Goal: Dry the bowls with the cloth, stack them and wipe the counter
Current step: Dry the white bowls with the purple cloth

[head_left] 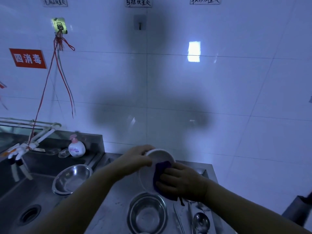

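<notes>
White bowl (156, 163) held up off the tabletop (114, 215), right between both hands. Left hand (137, 157) curled over the far-left rim, pinching it. Right hand (181, 182) bunched around a purple cloth (161, 176), pressing it against the bowl's lower right side. Bowl tipped on edge, opening facing roughly back toward the camera, long axis running from upper right down to lower left. Directly below, stacked steel bowls (147, 214) sitting upright on the tabletop. Another steel bowl (72, 179) over by the sink (25, 208), left of everything.
</notes>
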A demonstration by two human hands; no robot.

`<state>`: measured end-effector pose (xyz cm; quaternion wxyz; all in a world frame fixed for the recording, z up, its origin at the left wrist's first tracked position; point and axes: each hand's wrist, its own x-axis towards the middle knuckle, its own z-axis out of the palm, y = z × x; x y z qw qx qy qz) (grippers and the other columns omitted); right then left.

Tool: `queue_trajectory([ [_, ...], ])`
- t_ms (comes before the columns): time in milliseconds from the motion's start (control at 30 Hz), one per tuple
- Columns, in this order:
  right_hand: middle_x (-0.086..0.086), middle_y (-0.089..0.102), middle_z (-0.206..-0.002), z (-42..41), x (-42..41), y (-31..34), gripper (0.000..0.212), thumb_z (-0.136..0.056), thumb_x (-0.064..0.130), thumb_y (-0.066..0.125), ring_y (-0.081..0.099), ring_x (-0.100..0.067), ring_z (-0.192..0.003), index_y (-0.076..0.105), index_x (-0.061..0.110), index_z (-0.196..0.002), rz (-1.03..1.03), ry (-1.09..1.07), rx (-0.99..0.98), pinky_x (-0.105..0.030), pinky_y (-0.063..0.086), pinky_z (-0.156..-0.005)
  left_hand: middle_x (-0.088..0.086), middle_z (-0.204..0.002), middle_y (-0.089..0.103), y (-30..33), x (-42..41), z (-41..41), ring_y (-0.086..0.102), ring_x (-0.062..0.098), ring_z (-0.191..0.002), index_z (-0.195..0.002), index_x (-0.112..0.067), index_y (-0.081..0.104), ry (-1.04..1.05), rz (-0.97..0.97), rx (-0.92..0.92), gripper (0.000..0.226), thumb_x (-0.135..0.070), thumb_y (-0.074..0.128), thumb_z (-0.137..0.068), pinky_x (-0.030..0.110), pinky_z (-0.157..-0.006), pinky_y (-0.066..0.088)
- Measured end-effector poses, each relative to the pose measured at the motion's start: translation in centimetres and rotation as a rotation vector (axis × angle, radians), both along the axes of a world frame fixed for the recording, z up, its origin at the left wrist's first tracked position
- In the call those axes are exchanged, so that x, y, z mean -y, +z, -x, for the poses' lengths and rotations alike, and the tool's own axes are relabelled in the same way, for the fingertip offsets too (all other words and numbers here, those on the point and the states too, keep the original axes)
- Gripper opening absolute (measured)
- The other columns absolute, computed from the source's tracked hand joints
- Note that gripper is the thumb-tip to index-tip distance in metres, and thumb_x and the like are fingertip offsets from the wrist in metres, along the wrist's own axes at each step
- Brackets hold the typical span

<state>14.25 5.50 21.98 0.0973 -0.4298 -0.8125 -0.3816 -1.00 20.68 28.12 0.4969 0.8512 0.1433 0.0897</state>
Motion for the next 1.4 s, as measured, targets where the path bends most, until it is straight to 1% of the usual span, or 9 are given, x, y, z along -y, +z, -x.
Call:
queue_trajectory([
  [100, -0.003, 0.071, -0.092, 1.8, -0.8, -0.2, 0.015, -0.093, 0.027, 0.058, 0.066, -0.016, -0.08, 0.067, 0.016, -0.099, -0.165, -0.122, -0.25, -0.03, 0.053, -0.077, 0.0, -0.102, 0.059, -1.9, 2.1, 0.0, 0.059, 0.015, -0.087, -0.102, -0.034, 0.054, 0.244, 0.185, 0.293, 0.033, -0.018, 0.06, -0.074, 0.022, -0.065, 0.053],
  [267, 0.0, 0.072, -0.097, 4.8, -2.1, -1.4, 0.029, -0.087, 0.036, 0.063, 0.064, -0.012, -0.089, 0.055, 0.019, -0.108, -0.277, -0.184, -0.503, -0.026, 0.051, -0.082, -0.012, -0.097, 0.057, -3.7, 4.4, -0.5, 0.059, -0.004, -0.08, -0.104, -0.038, 0.048, 0.42, 0.208, 0.562, 0.026, -0.016, 0.047, -0.091, 0.013, -0.06, 0.051],
  [433, -0.001, 0.072, -0.093, 2.3, -0.9, -1.2, 0.015, -0.091, 0.023, 0.063, 0.065, -0.016, -0.082, 0.059, 0.016, -0.104, -0.217, -0.058, -0.19, -0.03, 0.053, -0.073, -0.009, -0.09, 0.062, -2.0, 2.3, 0.5, 0.058, 0.005, -0.078, -0.1, -0.034, 0.057, 0.248, -0.042, 0.38, 0.03, -0.027, 0.043, -0.074, 0.02, -0.061, 0.049],
  [567, -0.002, 0.07, -0.092, 0.9, -0.6, -0.2, 0.011, -0.091, 0.019, 0.063, 0.063, -0.017, -0.081, 0.06, 0.016, -0.101, -0.111, -0.005, -0.018, -0.03, 0.051, -0.077, 0.001, -0.092, 0.064, 0.4, 0.2, 0.7, 0.058, 0.01, -0.079, -0.1, -0.027, 0.064, 0.032, -0.041, 0.118, 0.034, -0.028, 0.05, -0.068, 0.022, -0.061, 0.046],
  [700, -0.004, 0.071, -0.091, 2.8, -1.6, 0.3, 0.015, -0.092, 0.027, 0.06, 0.065, -0.017, -0.08, 0.06, 0.016, -0.101, -0.257, -0.151, -0.305, -0.032, 0.054, -0.073, -0.004, -0.105, 0.061, -1.3, 2.6, 0.3, 0.061, 0.013, -0.092, -0.108, -0.037, 0.055, 0.265, 0.207, 0.382, 0.034, -0.023, 0.061, -0.078, 0.02, -0.068, 0.052],
  [833, -0.002, 0.072, -0.097, 5.3, -2.4, -0.3, 0.028, -0.087, 0.035, 0.061, 0.066, -0.014, -0.086, 0.055, 0.017, -0.108, -0.285, -0.216, -0.531, -0.029, 0.054, -0.079, -0.012, -0.104, 0.054, -3.2, 4.9, -0.6, 0.059, -0.005, -0.085, -0.109, -0.037, 0.047, 0.416, 0.266, 0.625, 0.03, -0.012, 0.049, -0.093, 0.011, -0.065, 0.05],
  [1000, -0.001, 0.072, -0.098, 3.3, -1.3, -0.8, 0.022, -0.091, 0.028, 0.062, 0.065, -0.014, -0.088, 0.057, 0.016, -0.109, -0.198, -0.112, -0.296, -0.028, 0.053, -0.08, -0.009, -0.095, 0.061, -2.7, 3.3, 0.2, 0.059, 0.001, -0.081, -0.103, -0.03, 0.056, 0.289, 0.136, 0.549, 0.028, -0.025, 0.043, -0.079, 0.014, -0.063, 0.05],
  [1200, -0.003, 0.07, -0.095, 0.4, -0.5, 0.4, 0.009, -0.092, 0.016, 0.06, 0.063, -0.017, -0.083, 0.066, 0.015, -0.099, -0.059, -0.001, -0.008, -0.029, 0.048, -0.085, 0.002, -0.098, 0.064, 0.4, 0.2, 0.8, 0.058, 0.015, -0.085, -0.103, -0.026, 0.063, 0.023, 0.018, 0.111, 0.04, -0.023, 0.048, -0.066, 0.025, -0.067, 0.046],
  [1400, -0.006, 0.071, -0.095, 4.2, -2.4, 0.8, 0.02, -0.091, 0.027, 0.061, 0.064, -0.017, -0.085, 0.064, 0.012, -0.102, -0.255, -0.213, -0.434, -0.031, 0.051, -0.081, -0.004, -0.103, 0.057, -2.4, 3.1, 0.0, 0.06, 0.008, -0.087, -0.106, -0.035, 0.05, 0.367, 0.245, 0.543, 0.037, -0.01, 0.06, -0.08, 0.017, -0.061, 0.052],
])
